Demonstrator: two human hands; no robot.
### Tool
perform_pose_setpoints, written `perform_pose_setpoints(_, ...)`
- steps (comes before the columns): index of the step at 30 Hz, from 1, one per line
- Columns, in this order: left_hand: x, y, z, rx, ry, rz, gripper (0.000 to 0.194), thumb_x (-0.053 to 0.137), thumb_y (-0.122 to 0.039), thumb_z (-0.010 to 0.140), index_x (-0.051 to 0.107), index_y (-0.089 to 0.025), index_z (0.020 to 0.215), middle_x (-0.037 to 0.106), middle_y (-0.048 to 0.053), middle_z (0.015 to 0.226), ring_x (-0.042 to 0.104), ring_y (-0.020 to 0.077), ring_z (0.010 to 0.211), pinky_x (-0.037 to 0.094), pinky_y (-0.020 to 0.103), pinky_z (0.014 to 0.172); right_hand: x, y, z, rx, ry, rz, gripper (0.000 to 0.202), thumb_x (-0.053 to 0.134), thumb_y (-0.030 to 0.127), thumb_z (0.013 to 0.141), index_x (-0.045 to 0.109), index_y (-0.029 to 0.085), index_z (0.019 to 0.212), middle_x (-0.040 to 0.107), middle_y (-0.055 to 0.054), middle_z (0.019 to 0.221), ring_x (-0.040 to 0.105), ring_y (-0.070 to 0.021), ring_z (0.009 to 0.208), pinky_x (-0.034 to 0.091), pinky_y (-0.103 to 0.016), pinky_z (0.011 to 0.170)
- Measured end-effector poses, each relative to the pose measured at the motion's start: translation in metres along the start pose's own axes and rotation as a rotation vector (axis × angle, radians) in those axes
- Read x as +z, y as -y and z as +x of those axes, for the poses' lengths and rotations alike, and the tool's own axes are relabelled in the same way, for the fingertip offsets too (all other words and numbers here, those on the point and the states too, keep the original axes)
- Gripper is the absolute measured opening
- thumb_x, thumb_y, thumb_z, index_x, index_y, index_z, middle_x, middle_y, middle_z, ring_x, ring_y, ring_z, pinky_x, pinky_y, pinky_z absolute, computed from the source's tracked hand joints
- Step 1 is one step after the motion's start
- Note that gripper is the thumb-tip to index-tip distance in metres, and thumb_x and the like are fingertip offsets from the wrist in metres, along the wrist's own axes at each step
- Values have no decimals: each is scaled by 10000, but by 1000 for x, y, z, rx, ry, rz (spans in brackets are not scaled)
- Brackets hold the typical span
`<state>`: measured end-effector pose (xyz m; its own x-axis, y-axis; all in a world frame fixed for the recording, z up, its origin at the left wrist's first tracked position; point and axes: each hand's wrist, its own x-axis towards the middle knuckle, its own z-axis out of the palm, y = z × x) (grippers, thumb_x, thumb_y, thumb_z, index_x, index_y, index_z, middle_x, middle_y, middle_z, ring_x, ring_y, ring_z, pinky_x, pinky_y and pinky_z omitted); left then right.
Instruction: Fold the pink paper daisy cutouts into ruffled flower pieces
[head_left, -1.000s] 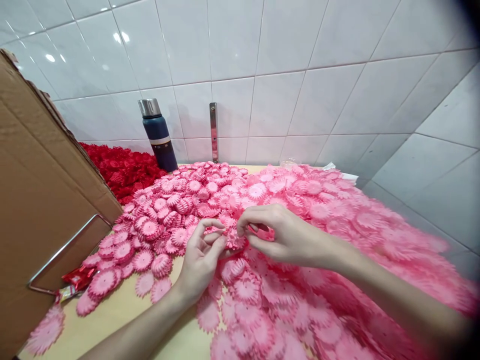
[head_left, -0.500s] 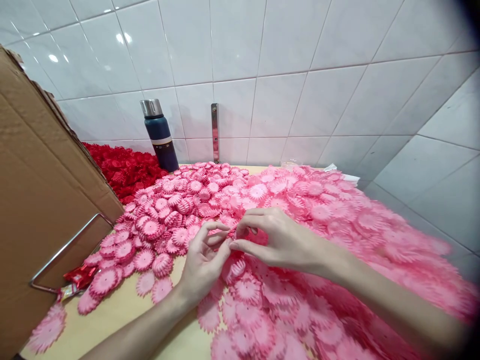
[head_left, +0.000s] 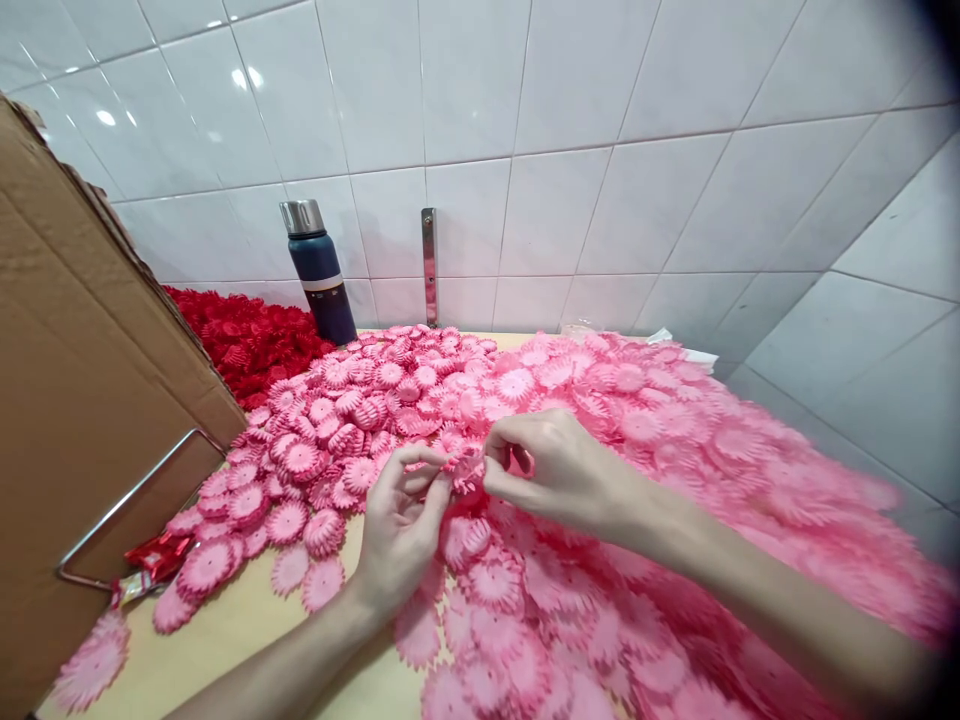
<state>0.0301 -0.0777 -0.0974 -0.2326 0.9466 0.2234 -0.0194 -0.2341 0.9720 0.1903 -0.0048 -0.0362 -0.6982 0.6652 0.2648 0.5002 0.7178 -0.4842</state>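
Between my two hands is a small pink fringed disc (head_left: 466, 472), its petals standing out against the pile behind. My left hand (head_left: 405, 515) pinches the disc's left side between thumb and fingers. On the right side, the thumb and forefinger of my right hand (head_left: 536, 465) are closed at the disc's edge, the other fingers curled. Exactly what those right fingertips grip is too small to tell. Pink fringed discs (head_left: 495, 580) lie heaped below and around both hands.
A dark blue bottle (head_left: 322, 275) stands by the tiled wall, beside red fringed pieces (head_left: 262, 340). At the left are a cardboard box (head_left: 97, 380), a bent metal rod (head_left: 127, 500) and a red wrapper (head_left: 159, 555). A metal bracket (head_left: 430, 265) is on the wall.
My hands have drawn slightly apart, the right one moving right and the left one a little left. More of the pink disc shows between them.
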Motion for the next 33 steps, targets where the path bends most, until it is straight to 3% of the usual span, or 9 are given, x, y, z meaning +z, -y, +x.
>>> perform_pose_setpoints(7, 1, -3, -3, 54, -49, 64, 44, 611, -164, 855, 595, -196, 831, 630, -21, 734, 602, 99, 658, 483, 176, 598, -4, -9, -3, -85, -110, -217, 208, 486, 114, 853, 471, 199, 663, 562, -41, 648, 482, -136, 553, 367, -301, 526)
perform_pose_setpoints(9, -3, -2, 0, 51, -105, 42, 47, 626, -162, 842, 597, -190, 818, 626, -21, 743, 613, 103, 683, 502, 180, 628, -16, -17, -6, -61, -170, -272, 223, 445, 98, 876, 478, 202, 682, 582, -66, 680, 496, -146, 554, 372, -311, 526)
perform_pose_setpoints(12, -8, 2, 7, -23, -153, -82, 61, 632, -199, 851, 581, -193, 884, 634, -27, 748, 629, 105, 695, 541, 213, 698, -42, -32, -10, 21, -356, -392, 223, 539, 172, 848, 448, 226, 653, 550, -45, 622, 481, -161, 519, 361, -340, 549)
perform_pose_setpoints(16, -5, 5, 12, -105, -88, -250, 180, 612, -255, 886, 542, -207, 1046, 640, -43, 713, 660, 109, 739, 559, 289, 831, -62, -35, -11, 26, -382, -415, 126, 583, 231, 858, 567, 209, 735, 632, -69, 744, 561, -203, 617, 387, -361, 618)
perform_pose_setpoints(19, -1, 4, 10, -107, -71, -264, 246, 636, -277, 875, 550, -211, 1097, 659, -32, 756, 670, 119, 786, 562, 319, 864, -55, -20, -11, -65, -336, -296, 148, 579, 277, 899, 614, 187, 787, 649, -71, 780, 573, -190, 661, 414, -333, 612)
perform_pose_setpoints(21, -1, 1, 8, -84, -56, -203, 262, 664, -289, 855, 587, -212, 1094, 687, -1, 850, 674, 137, 840, 567, 313, 855, -44, -7, -11, -146, -178, -162, 130, 579, 272, 914, 644, 180, 850, 652, -43, 761, 574, -165, 656, 429, -301, 593)
perform_pose_setpoints(24, -4, -1, 6, -5, -16, -94, 243, 701, -285, 826, 660, -223, 1057, 705, 37, 1012, 666, 171, 966, 560, 295, 875, -27, 7, -11, -239, 10, -69, 115, 639, 238, 883, 659, 157, 961, 679, -51, 893, 614, -166, 772, 474, -308, 698)
perform_pose_setpoints(28, -7, 1, 5, 41, 64, -93, 356, 787, -203, 737, 711, -280, 1077, 713, 27, 1131, 641, 182, 1082, 525, 279, 958, -15, 9, -9, -299, 24, -169, 113, 562, 121, 892, 674, 120, 902, 664, -79, 866, 601, -181, 729, 464, -313, 619)
perform_pose_setpoints(33, -7, 4, 5, 6, 92, -188, 453, 797, -167, 714, 703, -306, 1134, 658, 44, 1246, 618, 216, 1099, 597, 299, 849, -20, 4, -8, -272, 37, -129, 138, 532, 157, 920, 664, 122, 895, 654, -66, 840, 592, -173, 726, 467, -311, 621)
